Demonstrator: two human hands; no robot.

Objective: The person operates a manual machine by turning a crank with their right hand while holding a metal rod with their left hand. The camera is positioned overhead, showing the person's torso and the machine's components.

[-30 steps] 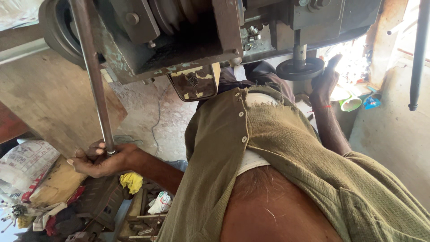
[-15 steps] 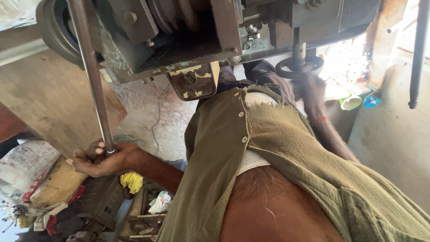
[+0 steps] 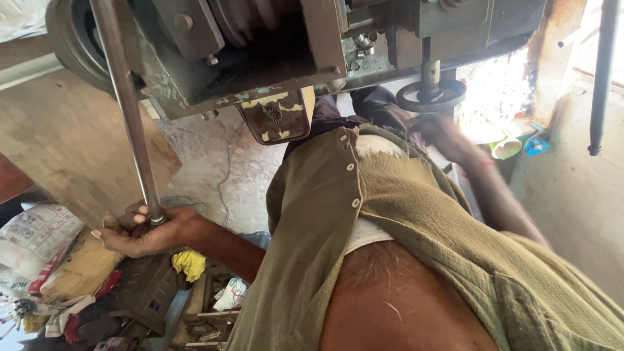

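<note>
Left hand (image 3: 140, 231) is closed around the lower end of the long lever (image 3: 127, 110), while the blurred right hand (image 3: 445, 136), grip unclear, is kept just below the handwheel (image 3: 430, 96), so feeding appears underway.

A small machine workshop: a heavy, paint-chipped machine body (image 3: 260, 58) with a belt pulley (image 3: 71, 45), bolts and a small handwheel (image 3: 430, 95) fills the view from ten to two o'clock. At seven o'clock, sacks (image 3: 36, 237), rags and scrap metal (image 3: 201, 318) litter the rough concrete floor (image 3: 221, 175).
</note>
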